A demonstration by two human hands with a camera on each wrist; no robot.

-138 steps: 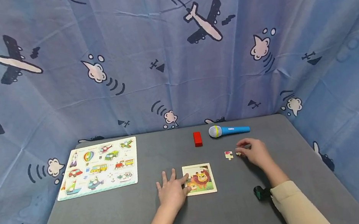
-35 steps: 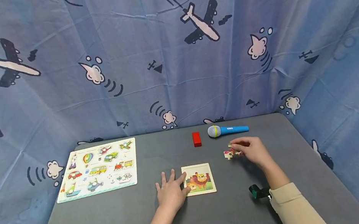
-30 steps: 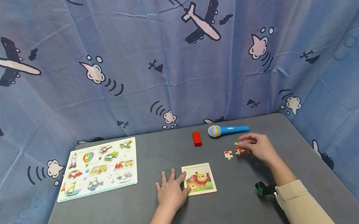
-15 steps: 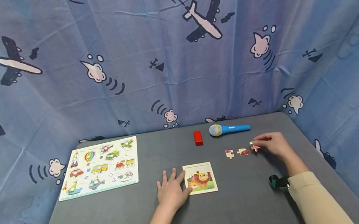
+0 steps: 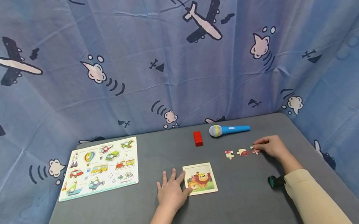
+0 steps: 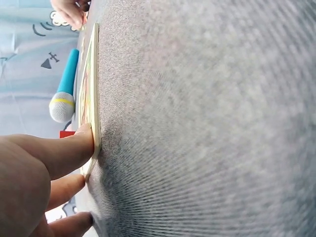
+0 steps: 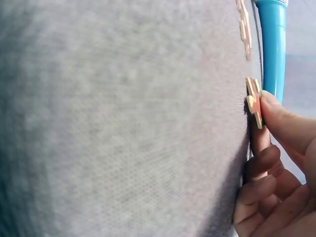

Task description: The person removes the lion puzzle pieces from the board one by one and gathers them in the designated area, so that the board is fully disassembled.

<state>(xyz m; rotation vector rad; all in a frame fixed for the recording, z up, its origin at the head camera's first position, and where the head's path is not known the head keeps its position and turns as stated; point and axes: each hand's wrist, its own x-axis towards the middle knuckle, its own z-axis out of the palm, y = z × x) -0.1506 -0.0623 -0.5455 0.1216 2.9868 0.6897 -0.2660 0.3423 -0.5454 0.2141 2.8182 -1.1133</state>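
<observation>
My left hand (image 5: 172,195) lies with fingers spread, its thumb and index finger touching the left edge of a square framed lion puzzle (image 5: 199,178). In the left wrist view the thumb (image 6: 74,150) rests against the puzzle's frame (image 6: 95,98). To the right, my right hand (image 5: 272,147) pinches a small jigsaw piece (image 5: 255,151) close to the tabletop, the thumb on its face in the right wrist view, where the piece (image 7: 255,104) sits slightly tilted. Two more jigsaw pieces lie in line to its left: a middle piece (image 5: 243,152) and a left piece (image 5: 229,154).
Behind the pieces lies a blue toy microphone (image 5: 230,129), with a red block (image 5: 198,139) beside it. A white vehicle picture board (image 5: 99,168) lies at the left of the grey table (image 5: 229,213). A blue patterned curtain (image 5: 173,70) surrounds the back and sides.
My right hand has moved right from the left piece, leaving the middle piece on the table and lowering a third piece beside it. My left hand has stayed by the lion puzzle.
</observation>
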